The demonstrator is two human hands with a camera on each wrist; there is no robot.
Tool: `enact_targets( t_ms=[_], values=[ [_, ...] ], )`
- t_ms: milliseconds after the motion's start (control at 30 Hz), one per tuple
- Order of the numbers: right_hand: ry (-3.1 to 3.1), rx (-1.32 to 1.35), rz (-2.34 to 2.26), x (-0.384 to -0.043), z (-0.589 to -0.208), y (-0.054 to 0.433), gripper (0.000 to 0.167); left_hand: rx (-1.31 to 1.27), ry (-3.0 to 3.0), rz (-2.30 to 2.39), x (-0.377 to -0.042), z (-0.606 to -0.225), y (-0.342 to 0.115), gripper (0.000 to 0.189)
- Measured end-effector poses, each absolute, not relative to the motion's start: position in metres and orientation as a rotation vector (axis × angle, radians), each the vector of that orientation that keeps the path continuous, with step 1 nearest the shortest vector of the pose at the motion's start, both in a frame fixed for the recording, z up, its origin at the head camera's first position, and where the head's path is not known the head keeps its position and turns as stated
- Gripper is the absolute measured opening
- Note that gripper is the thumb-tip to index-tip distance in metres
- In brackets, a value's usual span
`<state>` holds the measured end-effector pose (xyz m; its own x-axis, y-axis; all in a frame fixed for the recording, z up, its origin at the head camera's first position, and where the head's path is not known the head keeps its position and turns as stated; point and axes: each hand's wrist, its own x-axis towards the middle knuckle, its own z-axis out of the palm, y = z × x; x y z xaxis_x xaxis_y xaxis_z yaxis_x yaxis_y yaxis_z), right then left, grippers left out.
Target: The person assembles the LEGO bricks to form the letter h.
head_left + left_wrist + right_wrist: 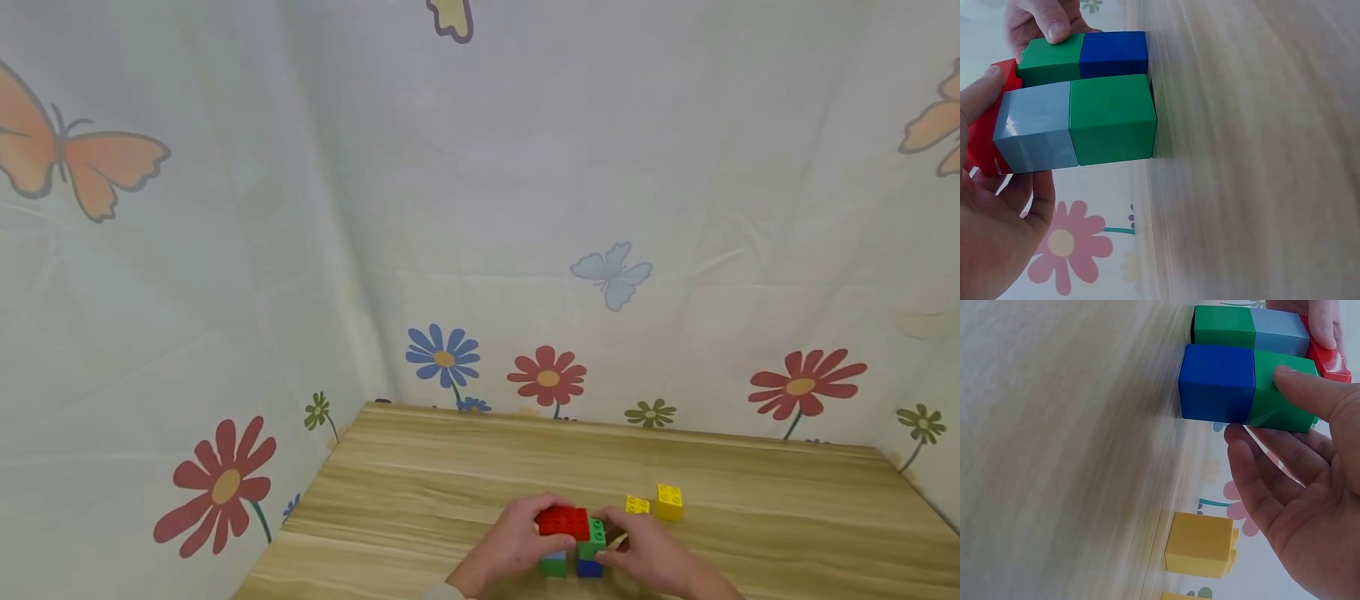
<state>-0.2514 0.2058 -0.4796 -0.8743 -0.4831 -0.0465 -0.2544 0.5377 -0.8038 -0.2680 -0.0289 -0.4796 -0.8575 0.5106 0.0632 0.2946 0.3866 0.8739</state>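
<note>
Two short stacks of toy building blocks stand side by side on the table. One has a light blue block (1036, 128) on a green block (1113, 120); the other has a second green block (1279, 394) on a dark blue block (1217, 382). A red block (564, 523) lies across the top of the light blue one and reaches towards the upper green one. My left hand (519, 533) grips the red block between thumb and fingers. With thumb in front and fingers behind, my right hand (648, 546) holds the upper green block, whose studs partly show.
Two yellow blocks stand beyond my right hand, one farther right (669, 503) and one partly hidden by the hand (637, 505). The wood-grain table (420, 475) ends at a pale curtain (480, 208) printed with flowers and butterflies.
</note>
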Motion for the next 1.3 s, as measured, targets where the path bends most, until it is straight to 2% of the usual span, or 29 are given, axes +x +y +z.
enact_targets(
  t_ms=[467, 1300],
  values=[
    [2.512, -0.673, -1.258, -0.251, -0.483, 0.206, 0.042, 0.761, 2.416, 1.457, -0.270, -0.478, -0.025, 0.031],
    [2.532, -0.681, -1.226, -0.255, -0.485, 0.208, 0.045, 0.977, 2.575, 1.121, -0.274, -0.466, -0.021, 0.032]
  ],
)
